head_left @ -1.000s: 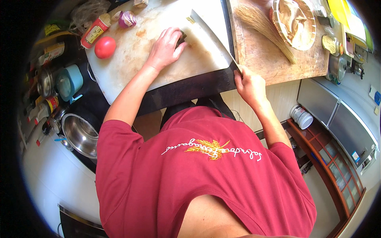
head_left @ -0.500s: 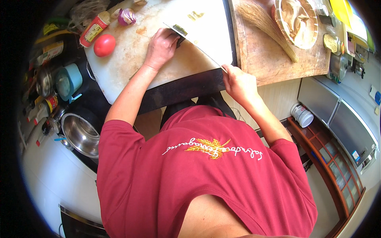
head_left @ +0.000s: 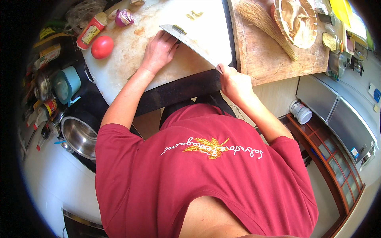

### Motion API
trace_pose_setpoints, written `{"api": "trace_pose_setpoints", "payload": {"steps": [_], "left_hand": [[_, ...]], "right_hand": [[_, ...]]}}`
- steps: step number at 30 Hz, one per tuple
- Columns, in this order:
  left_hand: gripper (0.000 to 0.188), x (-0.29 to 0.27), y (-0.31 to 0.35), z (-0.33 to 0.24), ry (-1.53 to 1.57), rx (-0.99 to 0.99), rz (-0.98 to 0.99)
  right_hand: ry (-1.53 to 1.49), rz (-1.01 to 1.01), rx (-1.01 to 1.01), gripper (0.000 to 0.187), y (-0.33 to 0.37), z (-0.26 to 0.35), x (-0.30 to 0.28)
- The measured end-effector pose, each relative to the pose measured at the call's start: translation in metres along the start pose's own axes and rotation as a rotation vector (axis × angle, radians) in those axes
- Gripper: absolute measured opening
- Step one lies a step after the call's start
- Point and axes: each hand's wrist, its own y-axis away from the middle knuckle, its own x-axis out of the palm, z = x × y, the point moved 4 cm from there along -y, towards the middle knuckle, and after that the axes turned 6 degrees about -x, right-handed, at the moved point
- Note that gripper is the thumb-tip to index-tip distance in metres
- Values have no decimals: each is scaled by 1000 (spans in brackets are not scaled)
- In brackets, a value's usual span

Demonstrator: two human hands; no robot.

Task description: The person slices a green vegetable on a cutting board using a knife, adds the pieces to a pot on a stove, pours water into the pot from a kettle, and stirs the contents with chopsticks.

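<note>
My right hand [head_left: 237, 82] is closed round the handle end of a kitchen knife [head_left: 200, 49]. The wide blade slants up and left over the white cutting board [head_left: 119, 75], its flat face tilted into view. A small dark green slice [head_left: 179, 29] clings to the blade near its tip. Curled fingers of my left hand [head_left: 159, 50] press close to the near side of the blade. Whatever they grip is hidden behind the knife. A few pale green slices [head_left: 194, 15] lie on the board beyond the blade.
A tomato [head_left: 102, 47], a cut red onion [head_left: 124, 18] and a red-and-white carton [head_left: 92, 31] sit along the board's left side. On the right, a wooden board [head_left: 278, 71] carries a straw whisk broom [head_left: 268, 29] and a cloth-lined basket [head_left: 295, 22]. A steel pot [head_left: 79, 137] stands at lower left.
The blade has tilted so that its flat face shows more broadly. My left hand has shifted slightly left and down, and my right hand slightly left.
</note>
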Motion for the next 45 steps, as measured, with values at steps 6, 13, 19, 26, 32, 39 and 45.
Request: {"api": "trace_pose_setpoints", "payload": {"steps": [6,13,19,26,32,39,45], "left_hand": [[18,2,1,0,26,0,-45],[21,0,2,0,36,13,-37],[22,0,4,-1,16,47,-81],[21,3,5,1,44,27,-86],[21,3,5,1,-1,18,-97],[17,1,5,0,-9,14,-76],[16,8,5,5,-6,26,-95]], "right_hand": [[-64,-55,-24,17,-43,15,4],[-85,-11,24,17,-41,12,3],[-76,18,81,13,1,-7,4],[-93,-45,101,16,-1,0,-13],[-71,-6,64,15,8,8,-7],[0,60,80,17,7,8,-9],[0,95,48,15,-33,16,6]]}}
